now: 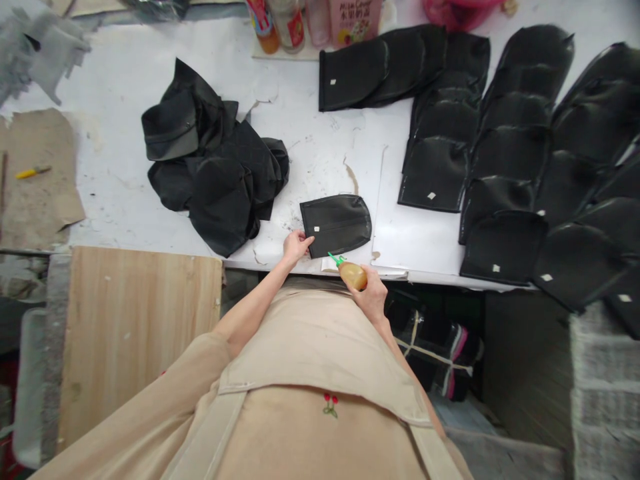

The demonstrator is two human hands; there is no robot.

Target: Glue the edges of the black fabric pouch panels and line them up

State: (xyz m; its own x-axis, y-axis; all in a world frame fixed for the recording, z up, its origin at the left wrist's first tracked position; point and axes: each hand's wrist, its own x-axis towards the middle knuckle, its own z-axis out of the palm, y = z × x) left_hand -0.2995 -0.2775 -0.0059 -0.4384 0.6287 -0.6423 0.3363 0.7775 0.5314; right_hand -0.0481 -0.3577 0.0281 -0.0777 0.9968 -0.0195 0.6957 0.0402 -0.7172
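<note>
White table (310,157) carries a flat black piece (343,223); the left hand (297,246) pinches its near-left corner, and beside it the right hand (373,294) grips a bottle (353,275).

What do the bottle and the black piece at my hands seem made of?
Bottle: probably plastic, smooth and translucent-looking, with an amber tint. Black piece: perhaps leather or imitation leather, smooth with a faint sheen along its rounded edge; coated fabric is possible too.

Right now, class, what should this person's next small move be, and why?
Probably guide the green nozzle along the near edge of the black piece: the right hand holds the bottle with its tip by that edge, the left hand touching one corner.
</note>
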